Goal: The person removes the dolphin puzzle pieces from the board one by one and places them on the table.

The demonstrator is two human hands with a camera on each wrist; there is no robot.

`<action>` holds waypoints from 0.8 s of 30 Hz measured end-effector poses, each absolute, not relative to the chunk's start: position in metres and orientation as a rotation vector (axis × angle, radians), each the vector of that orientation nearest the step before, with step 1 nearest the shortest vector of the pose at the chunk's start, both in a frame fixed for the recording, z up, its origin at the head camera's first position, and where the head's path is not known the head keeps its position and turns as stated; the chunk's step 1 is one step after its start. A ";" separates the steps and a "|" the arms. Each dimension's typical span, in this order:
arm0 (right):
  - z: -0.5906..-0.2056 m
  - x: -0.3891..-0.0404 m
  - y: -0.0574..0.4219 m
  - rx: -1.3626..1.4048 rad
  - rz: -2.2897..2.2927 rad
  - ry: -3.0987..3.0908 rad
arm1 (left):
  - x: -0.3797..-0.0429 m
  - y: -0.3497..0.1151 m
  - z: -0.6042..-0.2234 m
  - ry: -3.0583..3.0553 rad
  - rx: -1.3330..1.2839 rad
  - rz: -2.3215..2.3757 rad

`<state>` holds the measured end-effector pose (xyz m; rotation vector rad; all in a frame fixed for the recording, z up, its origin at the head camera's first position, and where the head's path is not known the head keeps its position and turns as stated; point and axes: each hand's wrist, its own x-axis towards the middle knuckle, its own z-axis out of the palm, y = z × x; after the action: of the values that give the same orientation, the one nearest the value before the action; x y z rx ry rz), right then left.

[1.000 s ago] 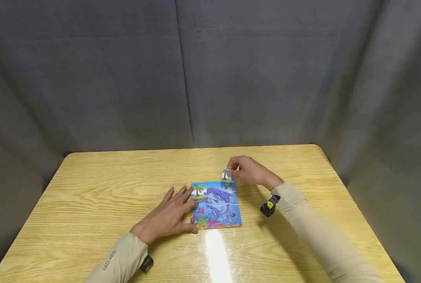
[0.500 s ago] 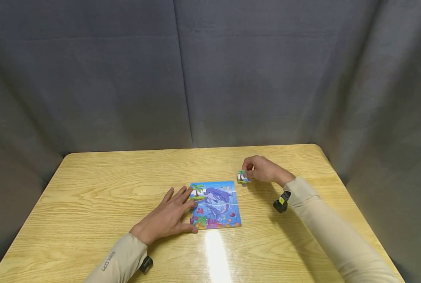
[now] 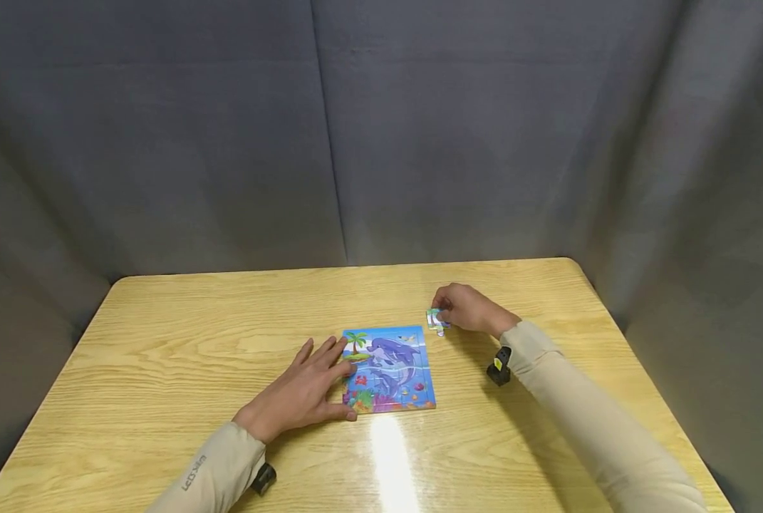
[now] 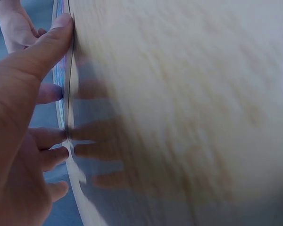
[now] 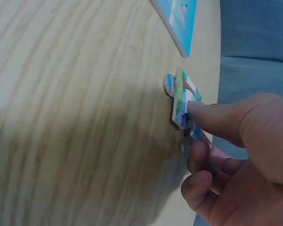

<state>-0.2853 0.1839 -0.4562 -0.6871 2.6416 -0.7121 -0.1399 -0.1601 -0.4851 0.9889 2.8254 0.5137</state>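
So the right hand [image 3: 474, 310] has a loose jigsaw piece [image 5: 180, 98] pinched between thumb and fingertips, blue, white and green with a brown bit of print and a rounded tab poking out. It's just past the far right corner of the dolphin jigsaw puzzle [image 3: 390, 370], near it but not touching (can't really tell if the piece is resting on the table or a hair above it). The left hand [image 3: 300, 399] is at the puzzle's left side, fingers spread wide and gripping nothing, index reaching over the edge and thumb by the near left corner. Puzzle itself lies flat on the wood-grain table [image 3: 182, 342], palm tree far left, dolphins in the middle, coral along the near edge. Beige sleeves [image 3: 586, 406] on both arms, black device [image 3: 499, 367] under each wrist, dark grey curtain [image 3: 227, 142] behind everything
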 end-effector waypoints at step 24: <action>-0.451 -0.249 0.137 -0.921 -0.607 2.605 | -0.143 -0.158 -0.488 2.813 0.975 0.518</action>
<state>-0.2492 0.1368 -0.4505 -0.9213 2.6045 -0.6072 -0.1432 -0.1582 -0.4883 0.9745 2.8133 0.5176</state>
